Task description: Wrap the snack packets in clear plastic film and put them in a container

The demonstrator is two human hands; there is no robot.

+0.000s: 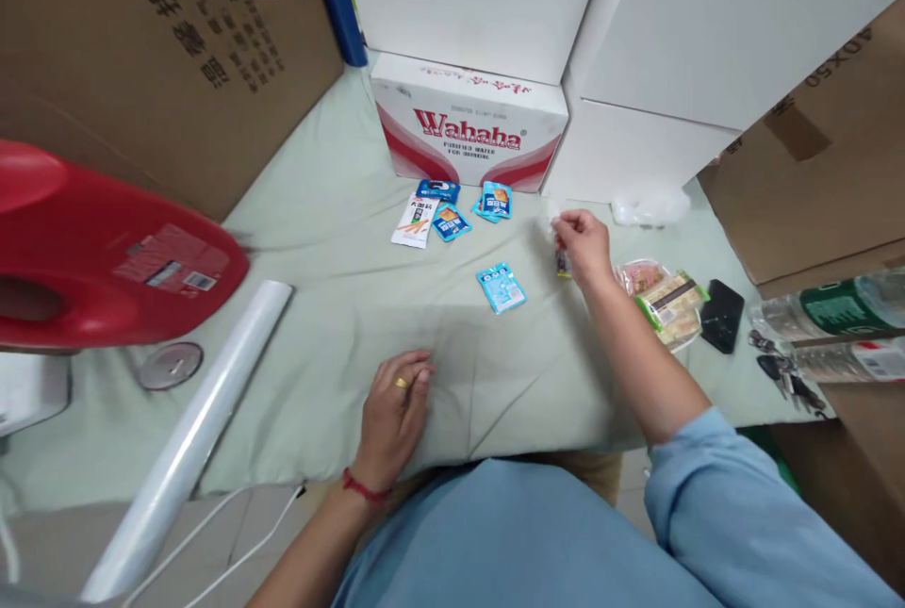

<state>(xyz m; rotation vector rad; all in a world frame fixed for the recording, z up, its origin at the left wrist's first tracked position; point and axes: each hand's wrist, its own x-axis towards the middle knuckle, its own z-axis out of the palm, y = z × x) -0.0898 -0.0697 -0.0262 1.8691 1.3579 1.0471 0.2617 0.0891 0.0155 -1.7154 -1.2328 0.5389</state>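
My right hand [585, 245] is stretched out over the right part of the cloth, thumb and fingertips pinched on a small whitish, see-through wrapper [552, 215]; its exact kind is unclear. A small dark and yellow packet [563, 264] shows just under that hand, partly covered by it. My left hand [396, 410], with a gold ring and a red bracelet, rests near the table's front edge, fingers loosely bent and holding nothing visible. Ahead of it lies a single light-blue snack packet [501, 288]. Farther back are blue packets [451, 222], more blue packets [496, 200] and a white snack packet [414, 220].
A Wahaha water carton [473, 132] stands at the back. On the left are a red jug [106, 259], a plastic film roll [190, 438] and a round lid [171, 365]. Wrapped snacks [671, 299], a phone [722, 316], keys [788, 377] and bottles [841, 311] lie right.
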